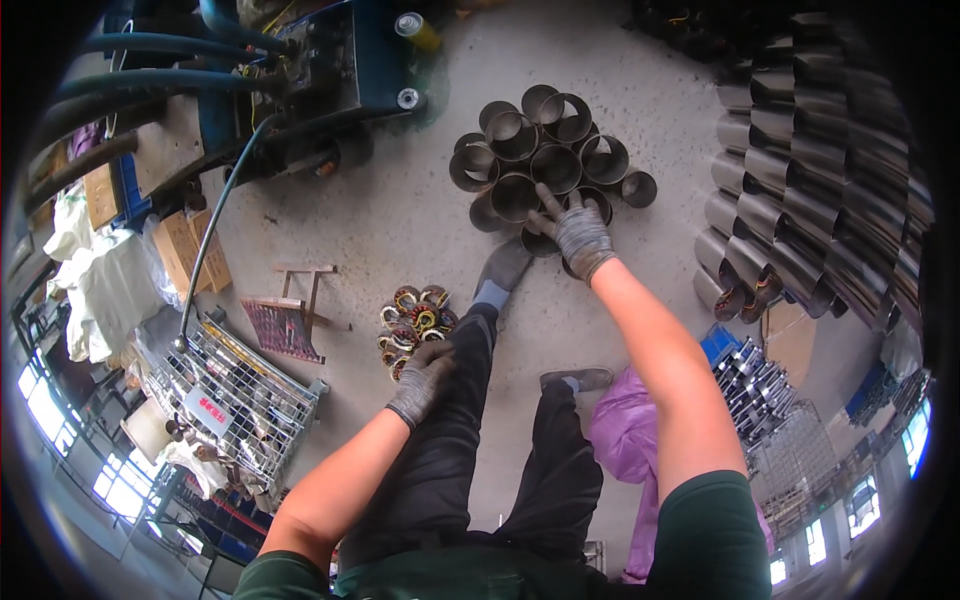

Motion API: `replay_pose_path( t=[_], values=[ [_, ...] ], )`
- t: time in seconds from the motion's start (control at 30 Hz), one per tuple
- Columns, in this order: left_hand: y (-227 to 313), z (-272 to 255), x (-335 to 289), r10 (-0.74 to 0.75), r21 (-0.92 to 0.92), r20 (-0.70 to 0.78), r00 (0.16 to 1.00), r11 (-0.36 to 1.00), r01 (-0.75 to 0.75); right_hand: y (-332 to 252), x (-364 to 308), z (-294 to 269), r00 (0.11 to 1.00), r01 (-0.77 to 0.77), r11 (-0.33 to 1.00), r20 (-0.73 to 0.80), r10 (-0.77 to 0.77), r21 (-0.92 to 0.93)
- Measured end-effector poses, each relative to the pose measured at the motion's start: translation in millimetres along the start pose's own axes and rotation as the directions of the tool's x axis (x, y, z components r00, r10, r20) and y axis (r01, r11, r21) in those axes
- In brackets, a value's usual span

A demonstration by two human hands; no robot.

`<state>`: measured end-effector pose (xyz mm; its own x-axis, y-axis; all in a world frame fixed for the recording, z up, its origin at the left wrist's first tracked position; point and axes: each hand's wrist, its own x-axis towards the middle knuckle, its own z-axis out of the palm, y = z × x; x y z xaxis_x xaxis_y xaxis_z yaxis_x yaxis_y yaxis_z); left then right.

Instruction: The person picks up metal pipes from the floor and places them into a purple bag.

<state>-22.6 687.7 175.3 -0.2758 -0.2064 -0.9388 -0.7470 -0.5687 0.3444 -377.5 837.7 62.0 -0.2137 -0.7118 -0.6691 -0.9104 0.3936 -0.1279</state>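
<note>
A cluster of short dark metal tubes [556, 168] stands on the floor ahead of me, round mouths facing up. My right hand [578, 232], in a grey glove, reaches over the near edge of the cluster. Its fingers are spread across the rims, and no tube is gripped in it. My left hand [424, 382], also gloved, rests on my left knee with its fingers laid along the trouser leg. Left of that knee sits a group of copper-wound motor stators [415, 325] with coloured leads, partly hidden behind the hand.
Tall rows of stacked dark tubes [800, 180] stand at the right. A small stool [285, 325] and a wire cage [245, 400] are at the left. Blue machinery [370, 60] and a can [418, 30] are at the upper left. A purple bag [625, 425] lies near my right leg.
</note>
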Motion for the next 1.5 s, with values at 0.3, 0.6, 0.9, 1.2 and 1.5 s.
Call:
replay_pose_path(
  t=[0.3, 0.6, 0.9, 1.2, 1.5],
  values=[
    [-4, 4, -3, -0.093, -0.043, -0.017, 0.996, 0.995, 0.092, 2, -5, -18, 0.988, 0.137, 0.990, -0.072, -0.139, -0.038],
    [4, 3, 1, -0.077, 0.009, -0.017, 0.997, 0.997, 0.077, -1, 28, -16, 0.976, 0.117, 0.993, 0.181, -0.120, 0.028],
    [-2, -3, 3, -0.025, -0.015, -0.035, 0.999, 1.000, 0.024, -7, 60, 58, 0.985, -0.021, 0.870, -0.136, 0.101, 0.493],
    [14, 8, -33, -0.040, 0.069, 0.007, 0.999, 0.997, 0.039, -36, -28, 33, 0.978, 0.105, 0.924, -0.204, -0.029, 0.368],
    [-9, 33, -32, -0.038, 0.165, 0.210, 0.977, 0.986, 0.003, -87, -345, 36, 0.890, -0.112, 0.746, -0.268, 0.369, 0.657]
  ],
)
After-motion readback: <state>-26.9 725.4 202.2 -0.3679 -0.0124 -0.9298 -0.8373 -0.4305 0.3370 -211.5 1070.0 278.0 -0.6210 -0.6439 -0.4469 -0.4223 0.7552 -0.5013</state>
